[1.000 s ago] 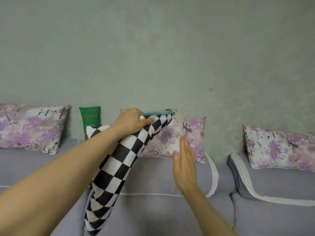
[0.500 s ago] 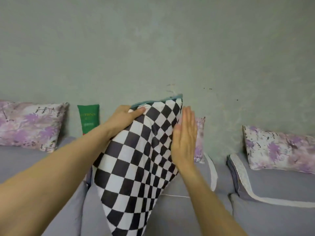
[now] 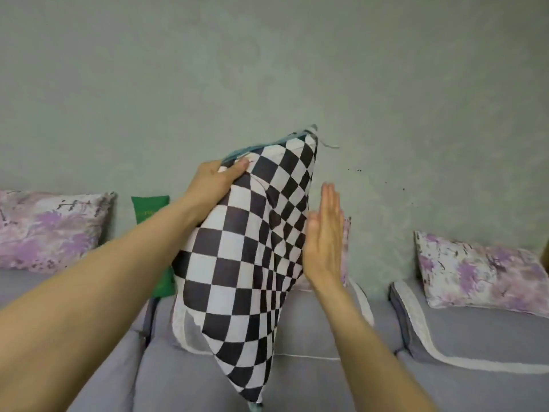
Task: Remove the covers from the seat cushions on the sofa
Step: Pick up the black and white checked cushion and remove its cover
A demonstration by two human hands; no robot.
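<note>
- The left hand clamped the upper left edge of the checkered cushion, thumb on the front face and fingers wrapped out of sight behind it.
- From that grip the cushion hung up in the air above the sofa, tilted, its top corner rising to the right of the grip and its bottom corner pointing down well below it.
- A teal edge ran along the top seam just above the gripping thumb.
- The right hand was flat and spread open, holding nothing, palm facing the cushion's right edge; whether it touched the fabric could not be told.
- A green cushion stood behind the left forearm, below the grip.
- Floral pillows leaned on the wall: one far left, one far right, and one partly hidden behind the right hand.
</note>
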